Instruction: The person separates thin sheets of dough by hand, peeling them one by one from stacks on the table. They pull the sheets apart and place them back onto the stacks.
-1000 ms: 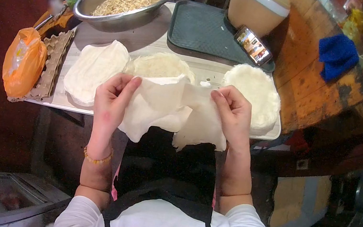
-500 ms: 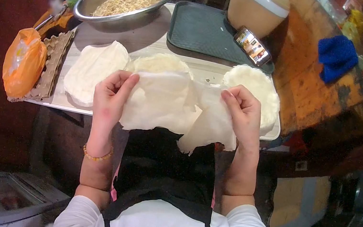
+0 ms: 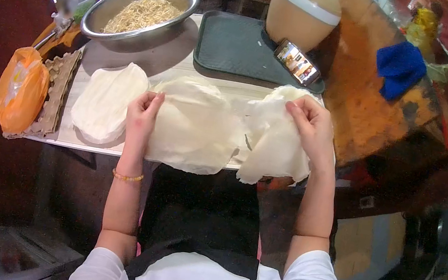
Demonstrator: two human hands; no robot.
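Between my hands hangs a thin, pale spring roll wrapper (image 3: 195,135), torn at its right side. My left hand (image 3: 143,114) pinches its upper left edge between thumb and fingers. Pinched in my right hand (image 3: 312,124) is the upper right part, a narrower flap (image 3: 276,152) beside the ragged tear. To the left of my left hand lies a stack of wrappers (image 3: 109,102) on the pale board. Another stack sits under and behind my right hand, mostly covered by the flap. The held sheet also hides part of the middle of the board.
A steel bowl (image 3: 93,17) of bean sprouts (image 3: 144,15) stands at the back left. Behind my hands are a dark tray (image 3: 226,41), a phone (image 3: 297,63) and a tan lidded container (image 3: 302,19). An orange bag (image 3: 20,86) and egg carton (image 3: 59,90) sit left; a blue cloth (image 3: 399,69) lies right.
Both hands have moved slightly apart, with the right hand shifting to the right. The wrapper is spread wider and flatter, and the gap at its tear looks larger.
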